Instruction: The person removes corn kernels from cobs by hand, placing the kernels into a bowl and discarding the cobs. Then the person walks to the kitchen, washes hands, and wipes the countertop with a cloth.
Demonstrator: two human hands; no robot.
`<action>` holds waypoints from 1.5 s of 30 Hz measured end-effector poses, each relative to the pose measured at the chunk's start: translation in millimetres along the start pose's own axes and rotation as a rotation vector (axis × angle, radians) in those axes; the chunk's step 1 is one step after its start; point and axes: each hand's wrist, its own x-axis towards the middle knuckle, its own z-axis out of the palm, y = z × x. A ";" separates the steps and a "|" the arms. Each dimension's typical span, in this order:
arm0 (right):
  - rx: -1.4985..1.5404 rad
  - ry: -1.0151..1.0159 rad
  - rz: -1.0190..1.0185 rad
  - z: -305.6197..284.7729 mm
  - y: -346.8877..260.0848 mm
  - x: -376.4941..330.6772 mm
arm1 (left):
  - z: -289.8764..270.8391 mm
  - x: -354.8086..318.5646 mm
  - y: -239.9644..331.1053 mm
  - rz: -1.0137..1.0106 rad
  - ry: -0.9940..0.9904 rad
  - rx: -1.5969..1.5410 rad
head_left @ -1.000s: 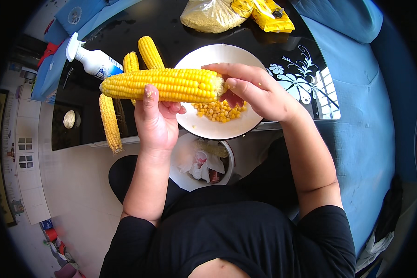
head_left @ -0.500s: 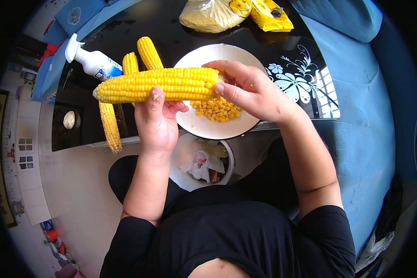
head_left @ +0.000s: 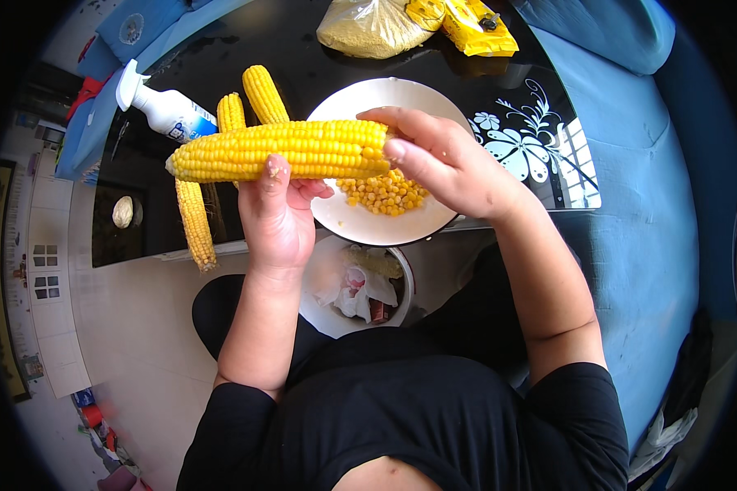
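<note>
A long yellow ear of corn (head_left: 246,151) lies level across both my hands, above the table's near edge. My left hand (head_left: 278,219) grips it from below, thumb on the near side, closed round its middle. At the right end, my right hand (head_left: 471,172) is closed on the ear, fingers behind and thumb against the end kernels. Beneath that end stands a white bowl (head_left: 340,105) with loose corn kernels (head_left: 385,195) in it. More ears lie to the left: one upper ear (head_left: 264,94), one partly hidden ear (head_left: 231,110) and one overhanging the edge (head_left: 193,225).
A white spray bottle (head_left: 168,113) lies at the left on the black table (head_left: 303,49). At the far side are a clear bag of yellowish grains (head_left: 373,29) and a yellow packet (head_left: 479,31). Below the edge stands a waste bin (head_left: 408,282). Blue sofa seating (head_left: 639,204) flanks the right.
My right thumb has shifted slightly up and to the right at the ear's end. My left hand and the ear stay almost where they were.
</note>
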 end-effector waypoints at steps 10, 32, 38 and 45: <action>0.315 -0.004 0.195 -3.9 -3.8 -0.3 | -1.5 0.8 -1.0 0.004 0.004 -0.055; 0.127 0.022 0.055 1.7 2.6 0.5 | -1.6 -3.1 -0.4 0.032 -0.073 -0.012; 0.123 0.037 0.013 0.9 3.9 0.0 | 0.2 -3.3 0.6 0.023 -0.062 -0.038; 0.195 -0.022 0.120 -1.5 1.9 -0.1 | 1.2 -4.9 2.8 0.011 -0.098 -0.026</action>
